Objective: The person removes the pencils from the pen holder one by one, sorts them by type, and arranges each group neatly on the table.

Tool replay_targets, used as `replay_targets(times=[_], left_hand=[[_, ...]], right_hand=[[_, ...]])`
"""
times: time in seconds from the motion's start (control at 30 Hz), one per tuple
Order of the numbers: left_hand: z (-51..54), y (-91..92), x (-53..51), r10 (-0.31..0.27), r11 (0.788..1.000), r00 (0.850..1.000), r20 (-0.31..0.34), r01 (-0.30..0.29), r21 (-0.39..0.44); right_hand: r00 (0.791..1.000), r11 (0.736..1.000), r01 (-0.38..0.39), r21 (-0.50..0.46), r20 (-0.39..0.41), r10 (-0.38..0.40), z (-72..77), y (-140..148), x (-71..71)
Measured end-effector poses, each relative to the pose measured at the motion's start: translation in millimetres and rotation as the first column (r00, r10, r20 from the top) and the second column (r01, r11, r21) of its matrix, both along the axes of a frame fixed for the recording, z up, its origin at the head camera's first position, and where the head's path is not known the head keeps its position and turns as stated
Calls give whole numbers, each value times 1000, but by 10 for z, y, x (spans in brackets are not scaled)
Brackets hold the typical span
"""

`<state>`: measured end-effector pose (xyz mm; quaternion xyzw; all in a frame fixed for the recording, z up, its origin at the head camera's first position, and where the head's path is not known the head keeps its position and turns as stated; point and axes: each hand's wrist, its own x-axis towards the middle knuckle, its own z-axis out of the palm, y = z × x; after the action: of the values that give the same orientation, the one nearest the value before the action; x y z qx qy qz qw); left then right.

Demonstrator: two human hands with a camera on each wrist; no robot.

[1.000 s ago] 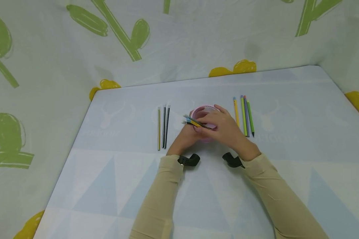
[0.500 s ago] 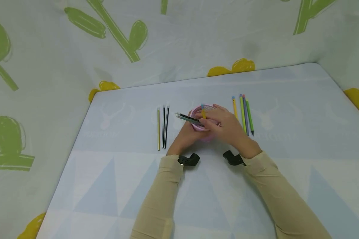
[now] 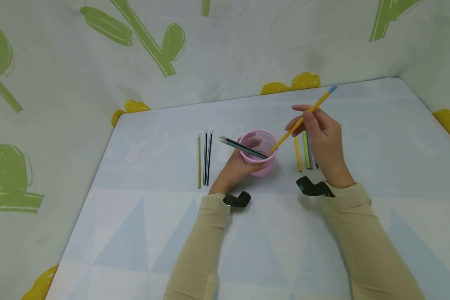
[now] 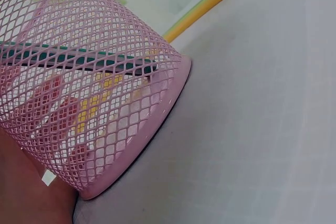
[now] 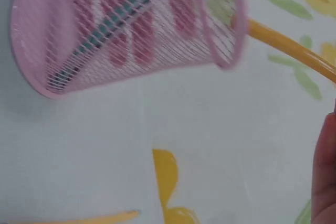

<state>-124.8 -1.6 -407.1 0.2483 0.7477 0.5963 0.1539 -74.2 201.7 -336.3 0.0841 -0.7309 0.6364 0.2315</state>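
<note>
In the head view, a pink mesh pencil cup (image 3: pixel 261 170) is gripped by my left hand (image 3: pixel 239 170), whose fingers wrap behind it. Dark and green pencils (image 3: pixel 243 148) lean in the cup, their eraser ends over the left rim. My right hand (image 3: pixel 328 141) pinches a yellow pencil (image 3: pixel 322 99) with a blue eraser end pointing up. That pencil's lower end is at the cup's right rim. From the right wrist view, the yellow pencil (image 5: pixel 291 50) slants to the mouth of the cup (image 5: pixel 23 35). The left wrist view shows a green pencil (image 4: pixel 68 57) through the mesh.
Left of the cup lie a gold pencil (image 3: pixel 199 162) and two black pencils (image 3: pixel 205 160) on the table (image 3: pixel 262 233). To the right, another yellow pencil (image 3: pixel 298 156) and green and purple pencils (image 3: pixel 306 150) are partly covered by my right hand. A patterned cloth (image 3: pixel 225 54) hangs behind.
My right hand has moved right and up from over the cup, keeping the yellow pencil. The dark and green pencils it held now lean in the cup. My left hand stays put.
</note>
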Motion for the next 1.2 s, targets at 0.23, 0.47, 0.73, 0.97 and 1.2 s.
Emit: replay_targets(times=[0.23,0.47,0.73,0.97,1.2], left_hand=[[-4,11,-2,-1,1000,1000,-2,1,19],[-6,-5,-1,8,1000,1000,2,-8,11],[-35,6,8,1,1000,1000,8,-1,10],[-26,28,9,-8,1000,1000,-5,8,19],[-12,32,10,-18,1000,1000,3,18,7]], right_hand=[[995,955,69,-288,-46,-85,-144,397,-102],[987,972,121,-203,131,-96,-309,615,-166],[881,970,66,235,442,-167,-584,781,-237],[781,882,-64,467,574,-248,-739,868,-266],[722,825,-168,540,637,-270,-839,926,-302]])
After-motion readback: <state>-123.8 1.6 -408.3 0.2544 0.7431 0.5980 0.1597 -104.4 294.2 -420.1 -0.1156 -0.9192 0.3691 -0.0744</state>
